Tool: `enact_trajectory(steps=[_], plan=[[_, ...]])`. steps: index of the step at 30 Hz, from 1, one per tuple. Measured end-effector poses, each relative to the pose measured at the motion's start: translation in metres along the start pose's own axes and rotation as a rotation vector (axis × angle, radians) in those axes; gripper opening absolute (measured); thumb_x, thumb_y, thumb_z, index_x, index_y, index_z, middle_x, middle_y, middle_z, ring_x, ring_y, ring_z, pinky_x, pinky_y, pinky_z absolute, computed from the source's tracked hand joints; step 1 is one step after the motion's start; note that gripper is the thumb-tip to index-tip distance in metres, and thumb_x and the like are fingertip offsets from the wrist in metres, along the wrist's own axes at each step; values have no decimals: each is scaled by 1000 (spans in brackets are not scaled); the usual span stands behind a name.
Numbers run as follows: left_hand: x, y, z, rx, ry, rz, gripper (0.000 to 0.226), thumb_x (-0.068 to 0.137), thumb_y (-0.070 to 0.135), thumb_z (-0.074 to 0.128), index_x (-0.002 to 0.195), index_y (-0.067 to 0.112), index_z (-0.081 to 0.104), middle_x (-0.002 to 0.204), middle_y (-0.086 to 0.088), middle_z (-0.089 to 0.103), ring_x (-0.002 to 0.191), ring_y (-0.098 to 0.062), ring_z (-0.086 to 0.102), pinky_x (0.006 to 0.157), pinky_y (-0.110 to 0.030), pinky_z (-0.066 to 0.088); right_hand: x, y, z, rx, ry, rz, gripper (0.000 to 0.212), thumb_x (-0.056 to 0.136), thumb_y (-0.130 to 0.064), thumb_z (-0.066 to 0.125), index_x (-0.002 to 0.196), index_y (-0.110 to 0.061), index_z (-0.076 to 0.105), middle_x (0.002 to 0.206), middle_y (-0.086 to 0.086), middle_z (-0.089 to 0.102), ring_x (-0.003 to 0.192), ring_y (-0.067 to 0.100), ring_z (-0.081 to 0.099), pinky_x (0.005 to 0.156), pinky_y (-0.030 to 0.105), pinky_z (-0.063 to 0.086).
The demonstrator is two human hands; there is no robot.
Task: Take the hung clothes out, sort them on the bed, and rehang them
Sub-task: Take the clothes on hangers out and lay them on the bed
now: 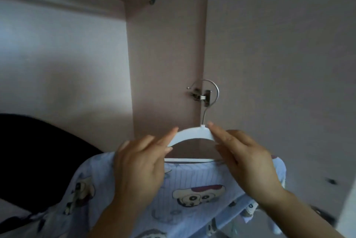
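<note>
- Pale-blue cartoon-print shirt point(196, 178) sits lowest in view, draped on a white hanger point(192, 134) in front of the open wardrobe point(165, 54).
- Left grip point(138, 162): fingers curled, pinching the hanger's left arm.
- Right grip point(244, 160): thumb and fingers pinch its right arm, beside the metal hook point(214, 91).

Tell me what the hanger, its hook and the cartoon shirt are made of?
The hanger looks like white plastic: smooth, matte, moulded in one curve. Its hook looks like metal: thin, silvery, shiny. The shirt is soft cloth, maybe cotton: it drapes and wrinkles, with fine stripes and printed cartoon faces.
</note>
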State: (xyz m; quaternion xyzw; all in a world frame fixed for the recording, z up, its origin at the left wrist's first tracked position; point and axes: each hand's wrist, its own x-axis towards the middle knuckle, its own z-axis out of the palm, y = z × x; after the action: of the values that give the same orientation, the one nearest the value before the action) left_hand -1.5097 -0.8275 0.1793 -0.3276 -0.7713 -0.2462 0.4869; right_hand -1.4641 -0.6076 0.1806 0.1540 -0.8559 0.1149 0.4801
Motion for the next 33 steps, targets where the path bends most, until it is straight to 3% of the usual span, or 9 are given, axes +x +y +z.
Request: enact_trajectory(steps=[3, 6, 11, 15, 18, 22, 27, 33], plan=[[-4, 48, 10, -112, 19, 47, 43, 82, 19, 55, 123, 31, 54, 63, 7, 56, 52, -20, 50, 54, -34, 37, -47, 11, -58, -146, -13, 115, 56, 82, -20, 59, 134, -32, 43, 92, -2, 66, 67, 17, 62, 53, 21, 46], [-8, 104, 21, -243, 25, 96, 42, 83, 21, 54, 124, 30, 55, 63, 6, 56, 55, -15, 48, 54, -30, 35, -96, 18, -120, -288, 8, 188, 55, 80, -20, 61, 132, -31, 45, 88, -1, 67, 66, 20, 62, 54, 22, 47], [-25, 213, 34, -467, -12, 186, 47, 76, 15, 58, 121, 27, 58, 92, 7, 55, 66, -12, 49, 63, -20, 34, -177, 16, -227, -486, 69, 310, 49, 80, -22, 58, 126, -35, 49, 82, -9, 65, 66, 13, 61, 51, 19, 40], [-42, 318, 31, -616, -27, 266, 39, 81, 22, 53, 119, 24, 61, 65, 6, 55, 61, -14, 45, 56, -27, 36, -247, 4, -321, -613, 91, 402, 50, 78, -20, 61, 125, -35, 50, 80, -8, 64, 64, 13, 59, 49, 21, 43], [-62, 403, 23, -763, -52, 338, 34, 84, 23, 52, 115, 20, 64, 64, 7, 63, 58, -12, 49, 50, -31, 42, -301, -16, -398, -711, 52, 511, 47, 82, -23, 55, 127, -35, 48, 81, -7, 65, 63, 16, 62, 46, 27, 47], [-92, 511, 10, -958, -94, 403, 35, 84, 25, 53, 118, 24, 59, 67, 6, 64, 62, -11, 47, 55, -30, 40, -365, -62, -491, -876, 2, 699, 45, 84, -28, 45, 129, -34, 45, 82, -8, 67, 67, 13, 62, 52, 21, 45], [-132, 635, -21, -1263, -127, 522, 35, 90, 34, 48, 113, 14, 65, 66, 3, 62, 63, -10, 45, 58, -29, 37, -429, -142, -579, -1114, 23, 941, 43, 84, -32, 47, 126, -36, 47, 80, -13, 65, 66, 4, 58, 54, 13, 37], [-184, 752, -92, -1681, -215, 750, 31, 87, 35, 46, 116, 24, 53, 69, 0, 67, 64, -9, 49, 60, -26, 48, -491, -268, -628, -1444, 117, 1198, 53, 81, -24, 61, 129, -39, 47, 77, -12, 63, 61, 11, 59, 49, 23, 48]])
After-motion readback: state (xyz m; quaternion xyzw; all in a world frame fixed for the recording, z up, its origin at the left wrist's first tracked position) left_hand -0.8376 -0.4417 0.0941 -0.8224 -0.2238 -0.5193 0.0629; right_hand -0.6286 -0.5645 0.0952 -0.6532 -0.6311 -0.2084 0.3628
